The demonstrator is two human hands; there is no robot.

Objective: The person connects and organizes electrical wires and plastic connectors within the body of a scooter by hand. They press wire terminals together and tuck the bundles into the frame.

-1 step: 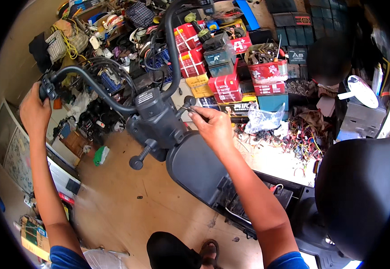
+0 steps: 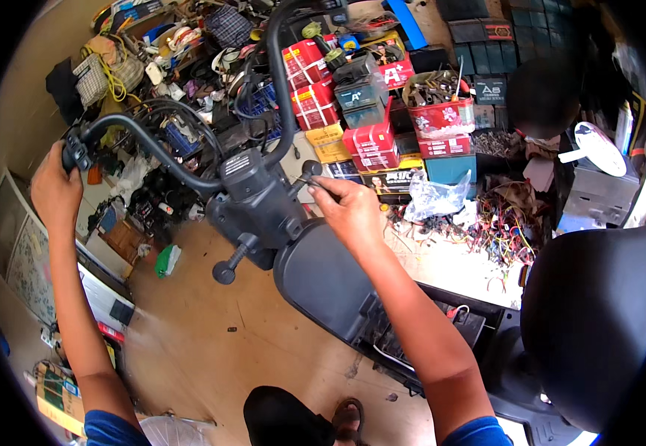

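My left hand [image 2: 57, 195] is wrapped round the left end of a scooter's black handlebar [image 2: 148, 149], by the switch housing [image 2: 78, 152]. Its fingers are partly hidden behind the grip. My right hand [image 2: 349, 212] is closed in a pinch beside the steering column [image 2: 252, 197]. A thin dark piece [image 2: 306, 181] sticks out from between its thumb and fingers toward the column; its kind is too small to make out. Two black knob-ended pegs jut from the column, one [image 2: 226, 270] to the lower left and one [image 2: 312, 168] just above my right fingertips.
Below the column lies the scooter's footboard [image 2: 330, 264], with an open battery bay [image 2: 405, 334] and black seat [image 2: 598, 320] to the right. Stacked red boxes [image 2: 371, 145], a red basket [image 2: 442, 119] of metal parts and tangled wires [image 2: 501, 238] stand beyond. Clutter fills the back left.
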